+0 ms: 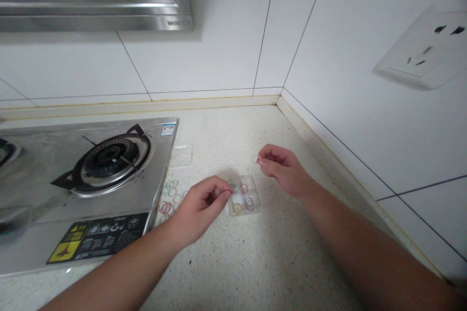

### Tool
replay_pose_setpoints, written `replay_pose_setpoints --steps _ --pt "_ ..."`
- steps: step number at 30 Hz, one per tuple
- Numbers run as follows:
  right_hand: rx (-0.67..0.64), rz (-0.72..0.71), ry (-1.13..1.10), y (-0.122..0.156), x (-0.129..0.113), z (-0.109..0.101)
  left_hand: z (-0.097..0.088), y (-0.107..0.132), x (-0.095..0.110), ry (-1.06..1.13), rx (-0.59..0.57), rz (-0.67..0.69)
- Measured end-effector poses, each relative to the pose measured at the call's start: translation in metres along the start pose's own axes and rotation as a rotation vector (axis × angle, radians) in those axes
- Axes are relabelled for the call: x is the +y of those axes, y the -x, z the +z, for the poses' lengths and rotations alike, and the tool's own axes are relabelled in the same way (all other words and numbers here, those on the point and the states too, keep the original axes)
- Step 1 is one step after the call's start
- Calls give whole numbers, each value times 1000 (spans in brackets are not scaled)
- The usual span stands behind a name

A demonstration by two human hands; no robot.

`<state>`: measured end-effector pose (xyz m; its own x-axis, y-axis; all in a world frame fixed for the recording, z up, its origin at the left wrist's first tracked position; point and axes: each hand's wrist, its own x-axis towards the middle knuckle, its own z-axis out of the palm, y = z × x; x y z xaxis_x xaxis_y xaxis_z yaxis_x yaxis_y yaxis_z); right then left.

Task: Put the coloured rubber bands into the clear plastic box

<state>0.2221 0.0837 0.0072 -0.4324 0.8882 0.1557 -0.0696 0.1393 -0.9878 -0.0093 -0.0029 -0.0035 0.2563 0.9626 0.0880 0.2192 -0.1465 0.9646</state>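
My right hand is raised a little behind and to the right of a small clear divided box. Its thumb and fingertips pinch a thin pale rubber band, which sticks out to the left. At the box's left edge, my left hand is closed in a pinch; a thin reddish band shows at its fingertips, mostly hidden. Inside the box, a red band, a yellow band and a purplish band lie in separate compartments. Left of my left hand lie several loose bands, red, green and pale.
A steel gas stove with a black burner takes up the left side. Beside its edge lies a clear lid. Above hangs a range hood. The tiled right wall carries a power socket. Everything rests on a speckled countertop.
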Motion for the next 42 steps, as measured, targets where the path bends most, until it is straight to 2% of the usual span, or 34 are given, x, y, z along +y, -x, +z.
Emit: replay_pose_setpoints --steps 3,6,13,19,25,42 --pt "-6 22 -134 1 0 0 0 2 -1 -18 -9 4" --pt "-45 38 -158 1 -1 1 0 3 -1 -41 -17 9" --pt "-94 33 0 1 -5 2 0 4 -2 -46 -15 6" --pt "-223 74 162 2 -4 -3 -1 3 0 -43 -7 -10" --pt "-276 116 269 2 0 -5 -1 3 3 -47 -10 -8" --pt "-336 144 386 0 3 -8 0 2 -3 -16 -9 -6"
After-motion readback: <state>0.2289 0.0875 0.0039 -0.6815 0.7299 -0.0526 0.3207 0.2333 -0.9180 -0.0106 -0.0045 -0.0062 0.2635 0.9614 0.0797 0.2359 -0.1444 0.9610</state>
